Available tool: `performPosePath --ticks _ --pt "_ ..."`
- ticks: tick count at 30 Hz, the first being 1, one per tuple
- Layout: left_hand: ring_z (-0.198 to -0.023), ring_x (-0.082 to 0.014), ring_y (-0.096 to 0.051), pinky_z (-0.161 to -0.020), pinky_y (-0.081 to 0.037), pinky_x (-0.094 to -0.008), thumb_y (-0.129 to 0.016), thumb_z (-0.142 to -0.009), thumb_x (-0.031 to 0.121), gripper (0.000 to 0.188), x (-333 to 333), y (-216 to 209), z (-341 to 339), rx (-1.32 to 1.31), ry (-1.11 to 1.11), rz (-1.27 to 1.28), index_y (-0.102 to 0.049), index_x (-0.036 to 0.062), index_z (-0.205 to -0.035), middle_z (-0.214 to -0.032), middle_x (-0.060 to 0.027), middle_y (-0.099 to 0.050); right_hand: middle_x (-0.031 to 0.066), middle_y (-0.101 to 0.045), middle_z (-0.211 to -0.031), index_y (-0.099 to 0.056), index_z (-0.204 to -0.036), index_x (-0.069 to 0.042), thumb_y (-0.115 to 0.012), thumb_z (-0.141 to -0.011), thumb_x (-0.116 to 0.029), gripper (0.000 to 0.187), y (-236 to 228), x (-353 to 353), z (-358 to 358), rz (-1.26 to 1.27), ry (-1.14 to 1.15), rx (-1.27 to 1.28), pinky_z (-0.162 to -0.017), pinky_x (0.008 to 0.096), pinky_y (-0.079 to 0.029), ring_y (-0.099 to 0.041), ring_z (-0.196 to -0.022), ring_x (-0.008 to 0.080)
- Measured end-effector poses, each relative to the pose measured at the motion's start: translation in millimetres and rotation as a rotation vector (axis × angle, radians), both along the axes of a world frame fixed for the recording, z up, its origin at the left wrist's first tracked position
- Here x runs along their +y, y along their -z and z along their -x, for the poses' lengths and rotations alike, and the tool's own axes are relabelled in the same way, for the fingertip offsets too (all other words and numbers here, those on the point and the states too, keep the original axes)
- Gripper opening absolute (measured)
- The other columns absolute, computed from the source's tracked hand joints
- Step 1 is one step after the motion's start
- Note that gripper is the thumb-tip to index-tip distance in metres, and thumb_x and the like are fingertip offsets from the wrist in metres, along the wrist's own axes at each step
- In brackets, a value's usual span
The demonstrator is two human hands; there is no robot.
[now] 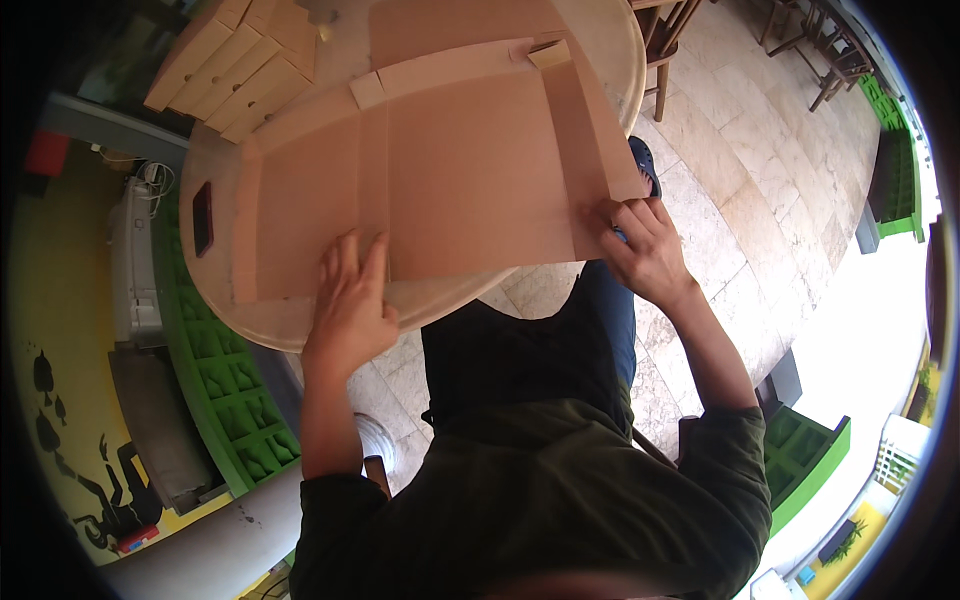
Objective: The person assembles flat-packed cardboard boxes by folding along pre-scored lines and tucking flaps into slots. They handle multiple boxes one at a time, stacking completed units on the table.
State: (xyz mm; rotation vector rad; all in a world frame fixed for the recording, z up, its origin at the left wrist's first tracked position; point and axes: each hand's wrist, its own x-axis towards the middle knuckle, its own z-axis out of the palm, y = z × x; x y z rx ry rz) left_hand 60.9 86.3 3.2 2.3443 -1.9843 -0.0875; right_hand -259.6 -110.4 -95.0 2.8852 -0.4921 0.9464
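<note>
A brown cardboard box blank lies unfolded on the round table, with crease lines and narrow side flaps. Part of its near right corner reaches past the table's edge. My left hand rests on the blank's near edge beside a crease, fingers stretched out and spread. At the near right corner, my right hand is closed, with its fingers pinching the side flap. A small bit of blue shows between those fingers, too hidden to name. Along the far edge, a short end flap is folded up.
Several folded cardboard boxes stand at the table's far left. A phone lies near the left edge of the table. Another cardboard sheet lies beyond the blank. A wooden chair stands at the far right.
</note>
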Motion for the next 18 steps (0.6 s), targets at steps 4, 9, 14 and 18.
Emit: performPosePath --ticks 4,9,14,18 --pt "-0.14 -0.0439 -0.046 -0.117 -0.039 -0.0522 -0.075 -0.086 0.011 0.061 -39.3 8.5 57.1 0.298 0.296 0.145 -0.057 -0.0019 -0.143 -0.146 -0.0252 -0.05 0.0079 -0.069 -0.111 -0.075 -0.108 -0.006 -0.073 -0.066 0.005 0.043 -1.0 0.7 -2.7 -0.169 0.017 -0.088 -0.078 0.0374 -0.051 -0.066 -0.094 0.0268" --pt "-0.133 -0.043 -0.05 -0.113 -0.041 -0.0507 -0.079 -0.093 0.025 0.052 -85.9 52.9 93.7 0.487 0.407 0.258 -0.065 0.0013 -0.137 -0.147 -0.022 -0.052 0.0093 -0.071 -0.101 -0.075 -0.104 -0.001 -0.074 -0.074 0.008 0.031 -8.0 -0.3 -12.1 -0.322 0.051 -0.155 -0.075 0.0382 -0.052 -0.069 -0.086 0.0286" --pt "-0.121 -0.0344 -0.053 -0.104 -0.043 -0.0506 -0.084 -0.087 0.031 0.053 -92.8 66.4 95.0 0.504 0.37 0.289 -0.069 -0.0005 -0.127 -0.134 -0.014 -0.057 0.0145 -0.069 -0.093 -0.07 -0.094 0.004 -0.079 -0.082 0.002 0.015 -9.3 6.4 -32.6 -0.657 0.263 -0.315 -0.07 0.0442 -0.052 -0.066 -0.08 0.0348" --pt "-0.121 -0.0345 -0.053 -0.104 -0.04 -0.0497 -0.083 -0.087 0.04 0.06 -90.5 65.1 101.0 0.335 0.339 0.242 -0.067 0.0075 -0.134 -0.14 -0.0161 -0.058 0.0183 -0.068 -0.081 -0.066 -0.094 0.007 -0.084 -0.083 -0.004 0.024 -14.8 5.5 -39.2 -0.787 0.41 -0.323 -0.062 0.0444 -0.052 -0.069 -0.074 0.0376"
